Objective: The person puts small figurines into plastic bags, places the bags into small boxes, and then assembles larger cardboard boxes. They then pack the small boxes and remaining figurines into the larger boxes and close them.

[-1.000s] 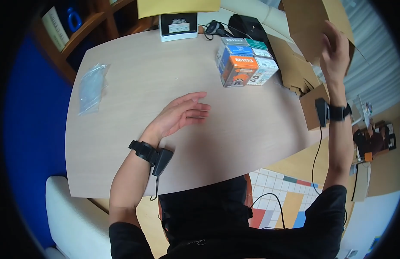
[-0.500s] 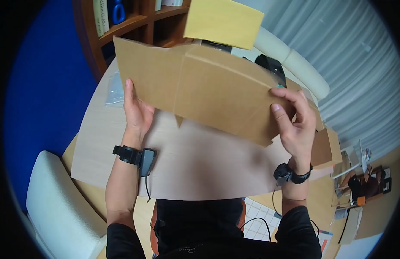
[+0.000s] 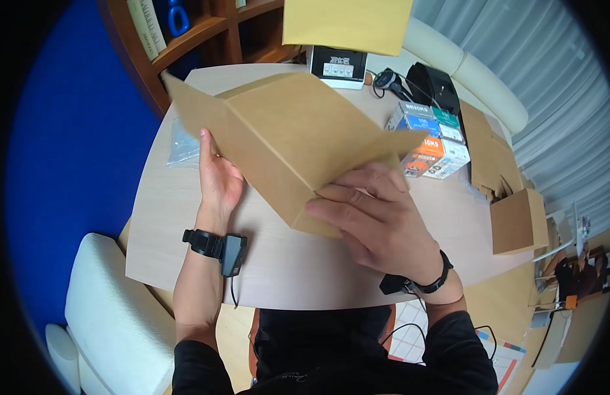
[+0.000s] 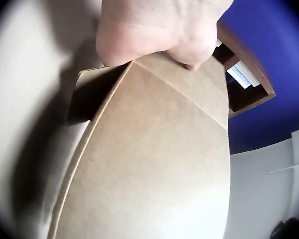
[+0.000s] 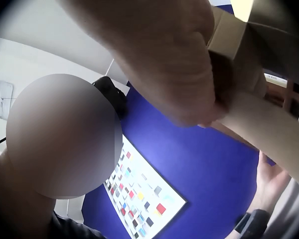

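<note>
A brown cardboard box (image 3: pixel 285 125) with loose flaps is held tilted above the table in the head view. My left hand (image 3: pixel 219 181) supports its left side, thumb up along the cardboard and the other fingers partly hidden behind it. At the near right corner my right hand (image 3: pixel 384 220) grips the box edge, fingers bent over a flap. The left wrist view has the left hand (image 4: pixel 159 30) against the cardboard (image 4: pixel 154 149), close to a fold. In the right wrist view, the right hand (image 5: pixel 174 64) is at the cardboard edge (image 5: pixel 264 129).
Colourful brick boxes (image 3: pixel 426 141) stand on the table's (image 3: pixel 186 230) right half. Beyond them lie flattened cardboard (image 3: pixel 489 151) and a small carton (image 3: pixel 519 222). A clear plastic bag (image 3: pixel 182 145) is at the left; a black-and-white device (image 3: pixel 338 66) and scanner (image 3: pixel 388 80) are at the back.
From the right side, the cardboard came over the table between both hands. Since then it has turned and tilted, its right end swinging toward me, while my right hand moved left and closer.
</note>
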A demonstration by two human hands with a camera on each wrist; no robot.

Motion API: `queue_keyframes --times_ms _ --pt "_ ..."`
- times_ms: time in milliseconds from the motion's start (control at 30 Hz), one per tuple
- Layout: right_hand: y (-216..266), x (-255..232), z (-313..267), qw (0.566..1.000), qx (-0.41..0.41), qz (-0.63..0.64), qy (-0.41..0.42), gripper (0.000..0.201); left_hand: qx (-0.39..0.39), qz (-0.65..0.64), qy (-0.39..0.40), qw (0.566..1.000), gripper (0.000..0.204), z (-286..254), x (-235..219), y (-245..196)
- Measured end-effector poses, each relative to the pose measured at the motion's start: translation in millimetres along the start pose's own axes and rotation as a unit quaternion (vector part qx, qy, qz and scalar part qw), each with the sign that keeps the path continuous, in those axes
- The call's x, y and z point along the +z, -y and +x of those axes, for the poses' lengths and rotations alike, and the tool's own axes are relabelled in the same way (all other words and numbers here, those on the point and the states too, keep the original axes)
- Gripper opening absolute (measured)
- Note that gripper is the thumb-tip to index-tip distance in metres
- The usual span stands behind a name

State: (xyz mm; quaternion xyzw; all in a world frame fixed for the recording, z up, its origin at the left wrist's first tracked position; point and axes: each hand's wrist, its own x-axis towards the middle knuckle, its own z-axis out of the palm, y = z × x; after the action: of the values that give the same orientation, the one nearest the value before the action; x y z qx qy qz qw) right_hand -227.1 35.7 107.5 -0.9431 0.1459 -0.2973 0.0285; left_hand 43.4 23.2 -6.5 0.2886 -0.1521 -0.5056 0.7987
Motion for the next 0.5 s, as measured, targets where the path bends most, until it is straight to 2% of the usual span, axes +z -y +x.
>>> queue_keyframes --times_ms 67,167,267,300,367,400,433,500 --pt "3.1 -4.8 -0.3 1.000 -0.016 -0.020 -0.010 0.032 -0.041 -0.002 0.004 0.999 0.050 1.5 -2.4 2.3" --pt "-3.1 -19.5 -0.9 0.997 -0.020 0.079 -0.019 0.045 -0.097 -0.021 0.044 0.994 0.046 5.2 -5.9 10.4" --pt "-4.0 -27.6 -3.1 0.976 -0.038 0.214 -0.030 0.071 -0.198 -0.015 0.074 0.977 0.042 -5.4 1.3 12.9" --pt "-4.7 -28.7 -3.8 0.977 -0.022 0.209 -0.032 0.079 -0.226 -0.037 0.104 0.968 0.043 -10.3 -1.2 13.6" --pt "-7.6 -29.7 -4.9 0.980 0.011 0.196 -0.038 0.097 -0.213 0.108 0.057 0.969 0.044 -26.7 25.1 8.8" --pt "-9.2 -30.8 -6.6 0.980 0.015 0.196 -0.042 0.100 -0.204 0.180 0.034 0.962 0.044 -33.4 35.1 8.0" --pt "-11.0 -31.9 -8.9 0.979 0.019 0.196 -0.045 0.102 -0.217 0.134 0.038 0.966 0.044 -33.2 30.4 10.3" --pt "-14.0 -32.0 -13.2 0.979 0.036 0.188 -0.064 0.103 -0.272 0.007 0.097 0.957 0.044 -29.4 20.1 14.5"
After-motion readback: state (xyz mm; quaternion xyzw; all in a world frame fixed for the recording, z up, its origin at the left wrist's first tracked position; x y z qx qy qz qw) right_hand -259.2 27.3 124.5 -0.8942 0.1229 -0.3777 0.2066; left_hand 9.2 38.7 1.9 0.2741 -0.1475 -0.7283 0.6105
